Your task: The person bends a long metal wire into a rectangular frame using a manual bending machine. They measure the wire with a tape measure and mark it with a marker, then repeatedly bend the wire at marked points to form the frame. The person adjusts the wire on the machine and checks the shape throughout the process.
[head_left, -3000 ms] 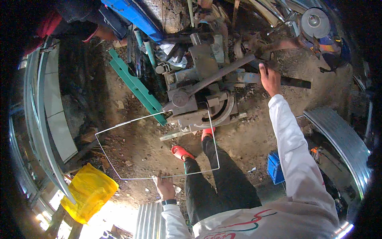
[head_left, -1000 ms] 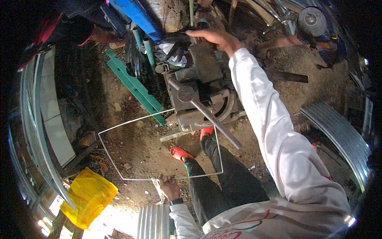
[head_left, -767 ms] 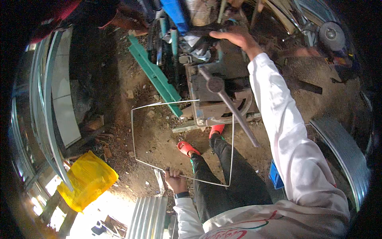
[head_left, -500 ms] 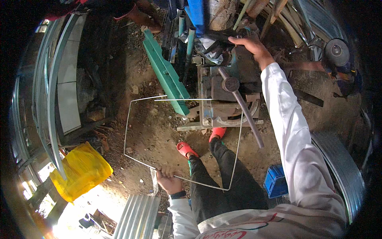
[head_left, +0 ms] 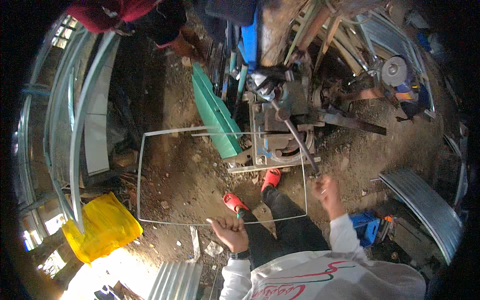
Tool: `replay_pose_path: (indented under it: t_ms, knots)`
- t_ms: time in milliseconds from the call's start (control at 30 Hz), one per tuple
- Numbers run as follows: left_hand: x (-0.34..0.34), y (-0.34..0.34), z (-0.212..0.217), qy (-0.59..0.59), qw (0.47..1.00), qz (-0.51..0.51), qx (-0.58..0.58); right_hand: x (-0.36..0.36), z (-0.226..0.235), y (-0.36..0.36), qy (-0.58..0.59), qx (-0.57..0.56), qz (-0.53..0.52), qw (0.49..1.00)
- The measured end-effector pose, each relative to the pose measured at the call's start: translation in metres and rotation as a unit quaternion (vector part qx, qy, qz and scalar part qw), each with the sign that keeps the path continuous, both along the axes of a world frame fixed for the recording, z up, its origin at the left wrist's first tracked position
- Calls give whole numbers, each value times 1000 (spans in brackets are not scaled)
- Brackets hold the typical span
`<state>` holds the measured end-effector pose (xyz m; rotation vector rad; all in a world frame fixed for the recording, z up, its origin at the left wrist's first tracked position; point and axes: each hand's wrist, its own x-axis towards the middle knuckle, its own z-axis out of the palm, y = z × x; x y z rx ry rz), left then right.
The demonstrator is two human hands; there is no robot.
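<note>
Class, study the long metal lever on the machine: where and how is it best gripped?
Grip the lever by its near free end, probably with the right hand from the person's side. The slim, straight bar slants past the machine toward that hand, leaving its end exposed, while the round hub sits amid crowded parts.

Looks steeply down from the person's head, through the left of two fisheyes; sits close over the white top (head_left: pixel 315 280) at six o'clock, farther from the right hand (head_left: pixel 328 195) at four and the dirt floor (head_left: pixel 175 180) below.
</note>
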<state>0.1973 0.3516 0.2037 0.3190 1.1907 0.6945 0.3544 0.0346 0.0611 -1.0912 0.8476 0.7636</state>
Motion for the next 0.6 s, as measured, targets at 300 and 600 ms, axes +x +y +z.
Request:
replay_pose_path:
  t_ms: [300,600]
  knots:
    - [-24,8,-26,-33,995,-96,13,-72,54,108,-221,-332,66,915]
    - [-123,130,-1,-41,995,-37,85,-119,91,102,-108,-204,121,965]
